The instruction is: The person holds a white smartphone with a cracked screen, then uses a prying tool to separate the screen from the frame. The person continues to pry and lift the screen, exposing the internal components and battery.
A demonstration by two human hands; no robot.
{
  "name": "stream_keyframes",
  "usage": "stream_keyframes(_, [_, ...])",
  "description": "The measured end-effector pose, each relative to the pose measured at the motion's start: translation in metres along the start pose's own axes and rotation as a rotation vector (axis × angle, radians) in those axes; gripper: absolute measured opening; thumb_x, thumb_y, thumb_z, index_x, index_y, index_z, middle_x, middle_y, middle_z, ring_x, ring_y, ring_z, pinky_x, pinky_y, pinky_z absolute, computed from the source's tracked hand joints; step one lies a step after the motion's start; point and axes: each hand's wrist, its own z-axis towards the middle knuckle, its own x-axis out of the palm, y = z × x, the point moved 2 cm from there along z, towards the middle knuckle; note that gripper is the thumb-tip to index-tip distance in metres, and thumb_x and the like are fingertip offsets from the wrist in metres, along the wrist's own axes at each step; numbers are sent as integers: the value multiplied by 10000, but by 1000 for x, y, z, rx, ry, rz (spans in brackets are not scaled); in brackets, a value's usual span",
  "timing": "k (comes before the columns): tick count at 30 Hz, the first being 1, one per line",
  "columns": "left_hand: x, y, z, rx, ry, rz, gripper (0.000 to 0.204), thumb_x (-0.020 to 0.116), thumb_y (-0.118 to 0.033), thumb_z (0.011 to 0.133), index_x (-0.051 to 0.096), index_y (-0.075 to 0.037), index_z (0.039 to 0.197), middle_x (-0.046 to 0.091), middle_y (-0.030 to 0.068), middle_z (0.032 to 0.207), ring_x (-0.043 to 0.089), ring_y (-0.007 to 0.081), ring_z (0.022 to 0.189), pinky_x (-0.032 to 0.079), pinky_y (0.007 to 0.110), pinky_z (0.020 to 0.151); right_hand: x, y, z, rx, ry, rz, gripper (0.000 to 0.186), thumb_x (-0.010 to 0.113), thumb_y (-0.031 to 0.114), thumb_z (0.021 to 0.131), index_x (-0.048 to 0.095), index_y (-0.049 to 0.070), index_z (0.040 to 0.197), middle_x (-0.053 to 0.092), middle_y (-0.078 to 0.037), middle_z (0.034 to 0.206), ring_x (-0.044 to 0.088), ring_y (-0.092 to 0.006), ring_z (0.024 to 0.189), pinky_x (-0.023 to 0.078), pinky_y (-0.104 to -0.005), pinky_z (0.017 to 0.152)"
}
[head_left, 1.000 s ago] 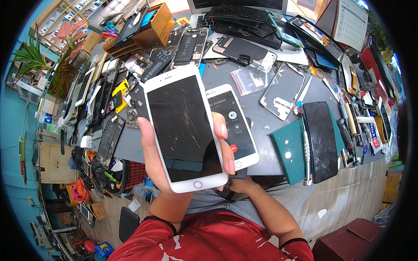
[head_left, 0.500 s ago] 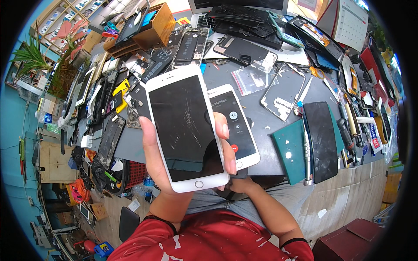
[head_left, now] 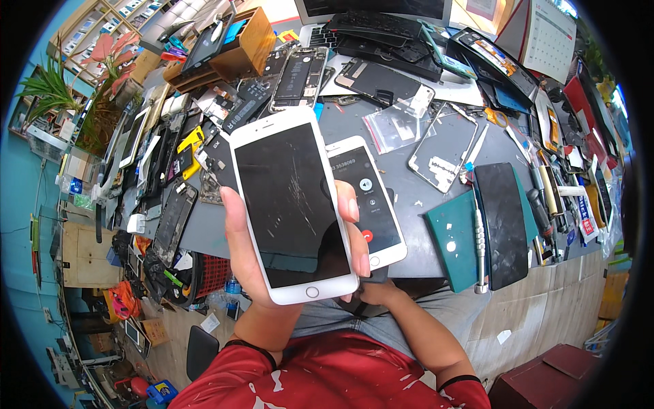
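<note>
A white smartphone (head_left: 293, 211) with a dark, scratched screen stands upright in my left hand (head_left: 246, 262). The thumb presses its left edge and the fingers curl round its right edge. Behind it, partly covered, a second white phone (head_left: 381, 235) lies on the table with a lit call screen. My right hand (head_left: 375, 293) is low by my lap, below the table's front edge; its fingers are hidden by the held phone and my left hand.
Right of the phones are a green pad (head_left: 453, 238), a silver screwdriver (head_left: 480, 238) and a black flat panel (head_left: 501, 221). Opened phone bodies (head_left: 300, 78) and a clear plastic bag (head_left: 398, 129) lie farther back. A wooden organizer (head_left: 248, 44) stands at the far left, a calendar (head_left: 548, 41) at the far right.
</note>
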Motion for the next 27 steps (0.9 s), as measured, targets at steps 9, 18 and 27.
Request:
stream_keyframes(9, [2,1,2,-1,9,-4,988,263,-767,1199,317,113,1644,544,407,1272,778,537,775,680,505,405,16,-15,8,-2,17,29,825,905,360,944,599,95,1662,561,-247,1707,516,-446,1598,450,-523,1304])
stream_keyframes(18, [0,1,3,-7,29,-28,1008,286,-775,1192,310,131,1633,543,407,1282,778,545,785,689,524,418,16,-16,8,-32,-50,28,866,909,363,934,568,81,1679,566,-265,1694,525,-458,1586,465,-533,1288])
stream_keyframes(27, [-3,0,1,-8,31,-12,1003,286,-773,1194,313,136,1619,546,394,1277,777,539,782,691,534,426,-10,11,-8,76,13,26,790,887,428,970,626,63,1621,637,-257,1628,584,-458,1540,484,-528,1270])
